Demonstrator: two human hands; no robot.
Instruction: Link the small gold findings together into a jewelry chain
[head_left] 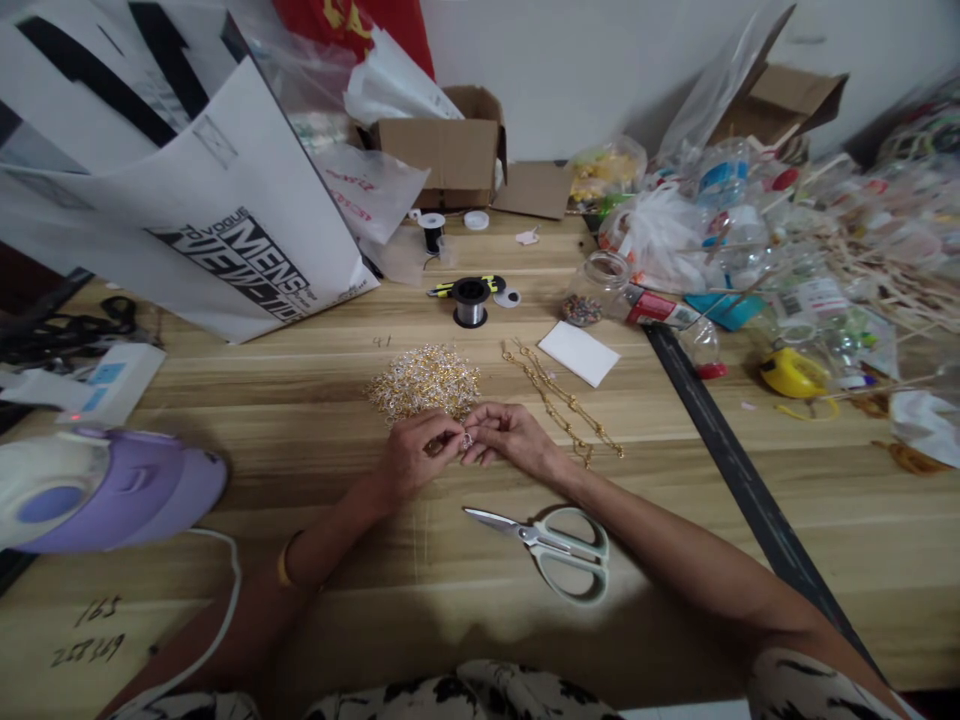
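My left hand [415,455] and my right hand [508,435] meet at the middle of the wooden table [300,420], fingers pinched together on a small silver clasp [466,439]. Just beyond them lies a heap of small gold and silver clasps [424,382]. Gold chains [559,400] stretch out to the right of my right hand. Pale green-handled scissors [555,548] lie closed on the table below my hands, between my forearms.
A purple and white iron [105,490] stands at the left edge with its cord. A white shopping bag [217,210], a cardboard box [442,150], a wire spool [470,301], a jar [596,290], a white card [578,352] and cluttered bags at right surround the work area.
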